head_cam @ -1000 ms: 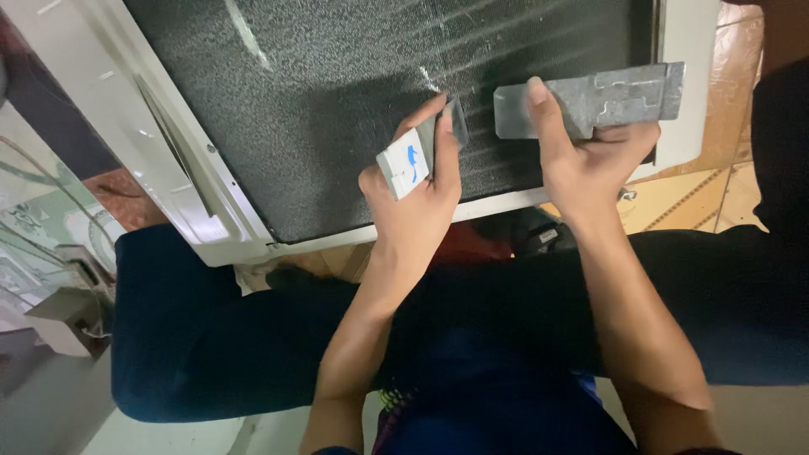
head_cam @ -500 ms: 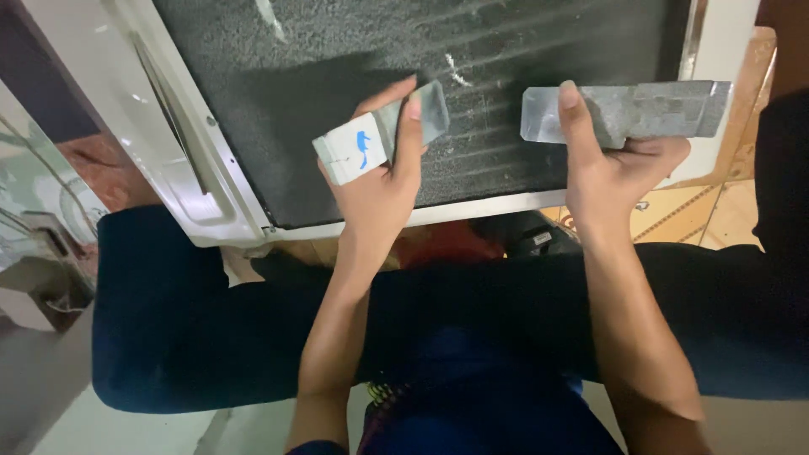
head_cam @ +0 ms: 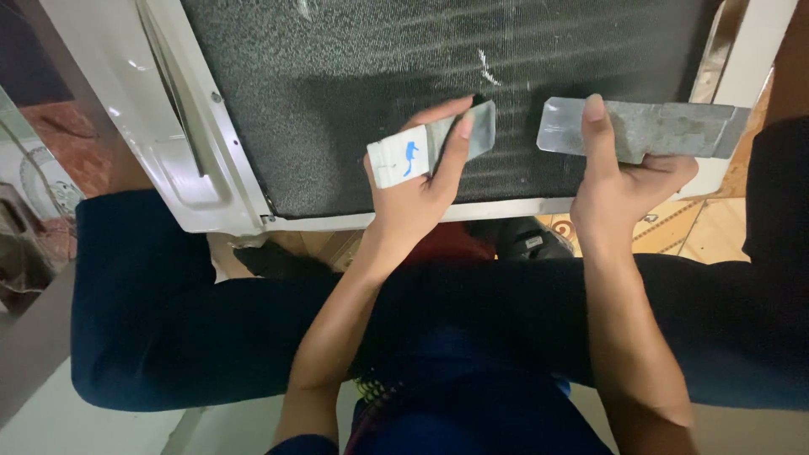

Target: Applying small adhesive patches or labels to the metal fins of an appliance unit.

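Note:
A dark finned coil panel (head_cam: 354, 93) in a white casing (head_cam: 190, 190) lies in front of me, across my knees. My left hand (head_cam: 417, 198) grips a small flat grey piece with a white end bearing a blue mark (head_cam: 425, 147) and holds it against the fins. My right hand (head_cam: 619, 190) holds a longer flat grey metal plate (head_cam: 666, 128), thumb on top, over the panel's right lower edge. The two pieces are apart, with a gap of dark fins between them.
My legs in dark blue trousers (head_cam: 194, 312) spread left and right under the casing. A patterned tiled floor (head_cam: 699, 232) shows at right. A dark object (head_cam: 527, 240) lies on the floor below the casing. Clutter sits at the far left (head_cam: 34, 194).
The view has shifted, so the panel sits higher and more to the right. The left hand has turned its small piece flatter against the fins. The right hand still holds its plate.

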